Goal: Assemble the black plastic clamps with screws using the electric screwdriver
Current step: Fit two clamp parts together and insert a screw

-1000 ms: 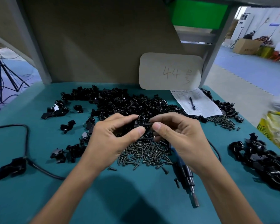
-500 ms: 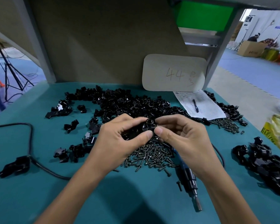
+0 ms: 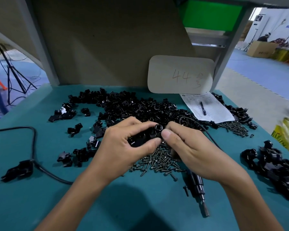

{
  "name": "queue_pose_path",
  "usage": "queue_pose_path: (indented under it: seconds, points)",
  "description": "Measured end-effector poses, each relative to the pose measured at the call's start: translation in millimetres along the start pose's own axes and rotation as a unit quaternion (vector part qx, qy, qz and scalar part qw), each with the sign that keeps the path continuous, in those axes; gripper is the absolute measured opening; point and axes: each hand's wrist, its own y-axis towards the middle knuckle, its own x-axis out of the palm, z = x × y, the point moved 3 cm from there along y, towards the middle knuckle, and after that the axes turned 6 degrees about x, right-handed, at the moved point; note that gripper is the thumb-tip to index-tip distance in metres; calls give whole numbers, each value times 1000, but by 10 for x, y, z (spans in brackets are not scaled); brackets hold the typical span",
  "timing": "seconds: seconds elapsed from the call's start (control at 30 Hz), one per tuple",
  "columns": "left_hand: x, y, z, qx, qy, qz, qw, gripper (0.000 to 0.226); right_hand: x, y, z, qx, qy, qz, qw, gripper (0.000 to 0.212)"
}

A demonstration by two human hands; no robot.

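Both hands meet over the middle of the teal table. My left hand grips a black plastic clamp between thumb and fingers. My right hand pinches the clamp's right end, where a round socket faces up. Whether a screw sits between my right fingers is hidden. Under the hands lies a heap of dark screws. The electric screwdriver lies on the table below my right wrist, tip toward me. A big pile of loose clamp parts spreads behind the hands.
A second screw heap lies at the right, beside a paper sheet with a pen. More black clamps are piled at the right edge. A black cable loops across the left side. A card marked 44 leans on the back panel.
The hands have stayed together on the clamp. The clamp has turned in my fingers so its round socket now faces up. My right thumb has shifted onto its end.
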Motion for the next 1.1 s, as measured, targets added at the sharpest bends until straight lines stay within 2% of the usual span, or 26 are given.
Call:
queue_pose_path:
  seconds: [0.07, 0.17, 0.43, 0.53, 0.63, 0.73, 0.8, 0.87, 0.93, 0.97, 1.03, 1.1]
  points:
    - [5, 0, 6, -2, -8, -2, 1000, 33, -40, -5, -14, 1, -8, 3, 1000, 43]
    - [8, 2, 15, -3, -13, 0, 1000, 34, -72, -1, -10, 12, 50, -17, 999, 32]
    - [10, 4, 11, -9, -24, 0, 1000, 33, -67, -14, 25, 0, 44, -21, 999, 31]
    - [7, 7, 14, -13, -27, 1, 1000, 34, -67, -11, 21, 1, 77, -14, 997, 29]
    - [7, 8, 15, -14, -30, 0, 999, 35, -60, 10, 14, -15, 74, 2, 997, 36]
    - [13, 1, 19, -13, -35, -1, 999, 34, -45, 18, 17, -7, 135, -15, 991, 33]
    - [15, -3, 10, -16, -35, -1, 999, 33, -64, 26, 80, -9, 111, 1, 994, 42]
    - [-5, -16, -37, -24, -24, 9, 999, 32, -102, 64, 272, 37, 57, 68, 995, 49]
    - [-28, -49, -108, -39, -11, 18, 999, 34, -112, 64, 637, 142, -78, 133, 978, 51]
    - [-29, -71, -157, -51, -12, 20, 998, 35, -72, 32, 855, 216, -164, 129, 954, 56]
    - [-16, -111, -254, -79, -19, 25, 996, 39, 118, -80, 1247, 329, -274, 56, 902, 68]
    - [17, -129, -322, -99, -15, 27, 995, 45, 290, -174, 1497, 371, -276, 21, 886, 72]
